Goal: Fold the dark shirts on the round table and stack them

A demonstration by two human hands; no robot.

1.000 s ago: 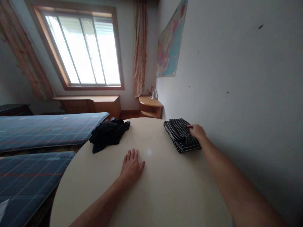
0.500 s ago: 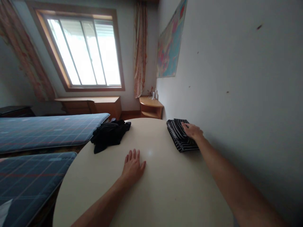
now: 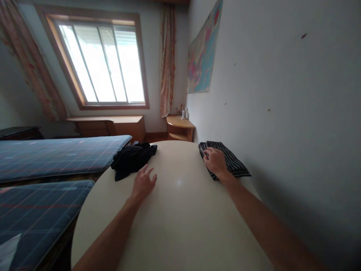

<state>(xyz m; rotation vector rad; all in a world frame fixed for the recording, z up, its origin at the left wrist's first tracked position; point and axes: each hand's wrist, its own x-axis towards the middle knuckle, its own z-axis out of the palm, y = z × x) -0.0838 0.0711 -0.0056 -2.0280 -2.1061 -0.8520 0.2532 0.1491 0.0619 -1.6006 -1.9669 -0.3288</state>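
Note:
A black cloth with white stripes [image 3: 232, 160] lies folded flat at the right far side of the round cream table [image 3: 180, 218]. My right hand [image 3: 216, 162] rests over its left part, fingers spread and slightly bent, not gripping it as far as I can see. Near the table's left far edge lies a crumpled black cloth [image 3: 131, 156]. My left hand [image 3: 143, 182] is just in front of that cloth, fingers apart and holding nothing.
Two beds with blue plaid mattresses [image 3: 59, 158] stand along the left, close to the table edge. A white wall [image 3: 282, 143] borders the right side. Beyond the table are a wooden desk [image 3: 126, 124] and a corner shelf [image 3: 180, 122] bearing small items.
My left hand has moved forward and left, toward the black cloth. My right hand has shifted left over the striped cloth, whose right corner now shows spread out farther right.

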